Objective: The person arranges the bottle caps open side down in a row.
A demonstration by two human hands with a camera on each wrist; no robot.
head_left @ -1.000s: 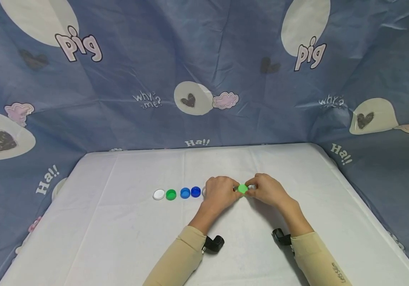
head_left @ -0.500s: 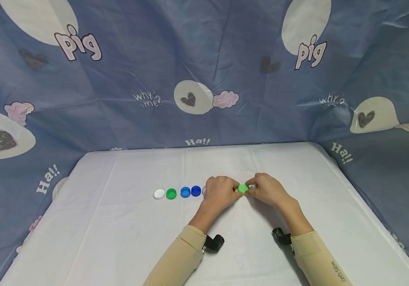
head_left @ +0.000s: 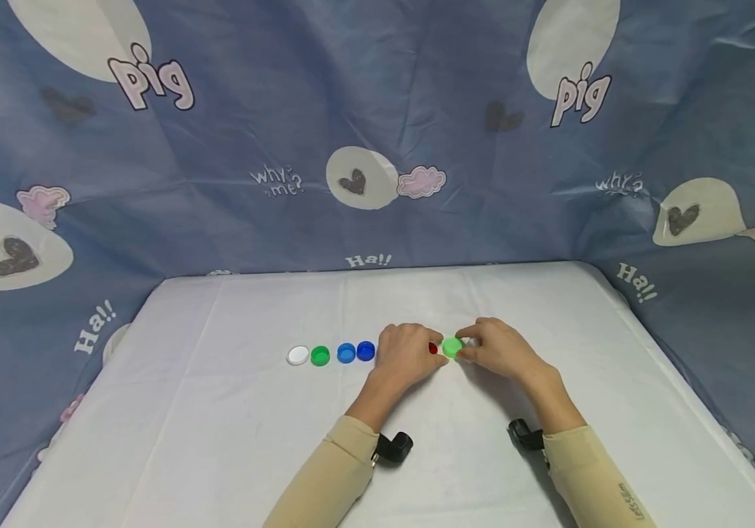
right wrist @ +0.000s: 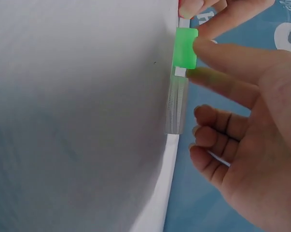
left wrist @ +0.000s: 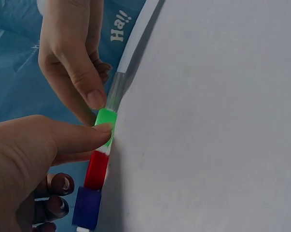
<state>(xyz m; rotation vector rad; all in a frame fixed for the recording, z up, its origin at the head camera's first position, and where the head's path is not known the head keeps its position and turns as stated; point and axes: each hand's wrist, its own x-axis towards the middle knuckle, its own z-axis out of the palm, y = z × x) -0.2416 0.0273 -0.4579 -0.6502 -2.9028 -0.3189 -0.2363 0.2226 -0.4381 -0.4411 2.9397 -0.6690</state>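
Nearest are two tan sleeves [head_left: 334, 469], the right one bearing small lettering, and at each cuff a black wrist camera [head_left: 396, 449]. The white-covered surface [head_left: 232, 425] spreads beneath both forearms.

Farther up, the hands face each other at the right-hand part of a row of small round caps. The light green cap [head_left: 452, 347] lies in the row, between the two sets of fingertips. The right hand [head_left: 503, 350] pinches it at its right side with thumb and forefinger, the other fingers curled loosely. The left hand [head_left: 407, 356] has thumb and forefinger at its left side, over the join with the red cap [left wrist: 96, 171]; whether they grip it I cannot tell.

In the left wrist view a navy cap [left wrist: 87, 208] sits just beyond the red one, away from the green. A clear ridged cap [right wrist: 176, 104] is just beside the green on its other side, below the right fingertips.

Left of the left hand run a dark blue cap [head_left: 366, 350] and a lighter blue cap [head_left: 346, 353] side by side, then a darker green cap [head_left: 320, 356] and a white cap [head_left: 297, 356].

Behind the surface hangs a blue fabric backdrop [head_left: 219, 147] printed with "pig", "Ha!!" and dark hearts.
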